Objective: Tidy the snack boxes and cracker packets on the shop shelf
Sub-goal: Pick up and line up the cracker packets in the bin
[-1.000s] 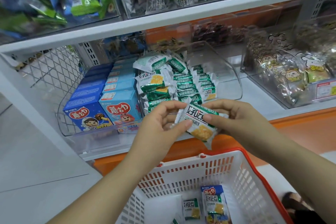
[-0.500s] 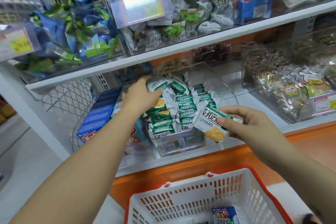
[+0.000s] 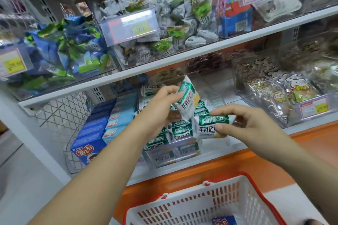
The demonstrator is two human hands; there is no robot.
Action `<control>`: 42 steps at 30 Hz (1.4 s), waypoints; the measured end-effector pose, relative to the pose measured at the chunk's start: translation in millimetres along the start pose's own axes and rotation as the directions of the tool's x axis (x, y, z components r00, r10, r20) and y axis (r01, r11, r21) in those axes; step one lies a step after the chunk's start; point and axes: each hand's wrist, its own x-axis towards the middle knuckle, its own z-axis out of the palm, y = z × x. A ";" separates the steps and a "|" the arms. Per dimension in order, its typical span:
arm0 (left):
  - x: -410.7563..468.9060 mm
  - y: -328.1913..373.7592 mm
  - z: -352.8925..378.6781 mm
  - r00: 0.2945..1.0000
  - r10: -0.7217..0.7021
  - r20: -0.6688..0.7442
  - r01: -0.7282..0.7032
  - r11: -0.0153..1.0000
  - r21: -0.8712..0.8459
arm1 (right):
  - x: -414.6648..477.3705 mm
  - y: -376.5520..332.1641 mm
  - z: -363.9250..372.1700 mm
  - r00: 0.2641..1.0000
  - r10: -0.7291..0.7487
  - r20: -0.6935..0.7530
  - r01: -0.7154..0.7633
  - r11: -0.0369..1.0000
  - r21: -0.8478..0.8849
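Above the stacked packets (image 3: pixel 161 139), the left hand (image 3: pixel 159 109) reaches forward, fingers curled round a tilted cracker packet (image 3: pixel 185 97); just to its right, the right hand (image 3: pixel 254 126) pinches a second packet (image 3: pixel 210 126). Blue snack boxes (image 3: pixel 102 126) stand left of both.

Both arms reach forward, close together; left hand (image 3: pixel 161 109) higher, fingers and thumb pinching a packet (image 3: pixel 186 98); right hand (image 3: pixel 254 126) lower, palm down, gripping a second packet (image 3: pixel 210 124).

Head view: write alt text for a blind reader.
The left hand and right hand each hold a green cracker packet over a clear bin of them on a shelf. Blue boxes stand left of it; a basket sits below.
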 end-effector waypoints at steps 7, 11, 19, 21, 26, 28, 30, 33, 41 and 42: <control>-1.4 -8.2 16.2 0.965 -0.162 0.205 0.132 0.980 0.151 | -1.2 -3.7 -3.1 0.998 -0.032 -0.049 0.040 0.987 0.158; 2.0 -8.0 15.6 0.960 -0.119 0.254 0.048 0.962 0.270 | -1.1 -0.2 -3.4 0.996 -0.044 -0.083 0.051 0.994 0.094; 0.0 14.4 17.1 0.921 0.004 0.390 -0.275 0.717 0.641 | 4.8 5.0 -5.4 0.971 -0.106 -0.214 0.121 0.991 0.058; 6.1 15.0 20.7 0.946 0.068 0.318 -0.267 0.719 0.641 | 9.9 9.0 -10.9 0.952 -0.082 -0.296 0.123 0.985 0.123; 31.5 -4.1 35.7 0.991 0.133 0.025 -0.118 0.753 0.648 | 18.0 17.3 -27.1 0.902 -0.008 -0.431 0.086 0.983 0.162; 40.2 -16.7 42.4 0.992 0.112 0.053 -0.119 0.739 0.663 | 18.5 19.6 -27.6 0.900 0.003 -0.436 0.071 0.986 0.153; 44.2 -24.5 45.1 0.992 0.074 0.105 -0.127 0.697 0.705 | 18.5 20.2 -27.7 0.904 0.006 -0.428 0.071 0.984 0.164; 47.6 -22.9 44.4 0.989 0.015 0.150 -0.124 0.642 0.757 | 18.1 20.8 -30.0 0.907 0.013 -0.422 0.068 0.982 0.176; 65.2 -13.8 42.9 0.953 -0.147 0.264 -0.210 0.306 0.928 | 16.2 20.0 -35.2 0.908 0.038 -0.418 0.042 0.983 0.180; 67.5 -13.5 46.8 0.952 -0.145 0.271 -0.238 0.210 0.948 | 16.2 20.0 -35.3 0.909 0.041 -0.416 0.038 0.983 0.180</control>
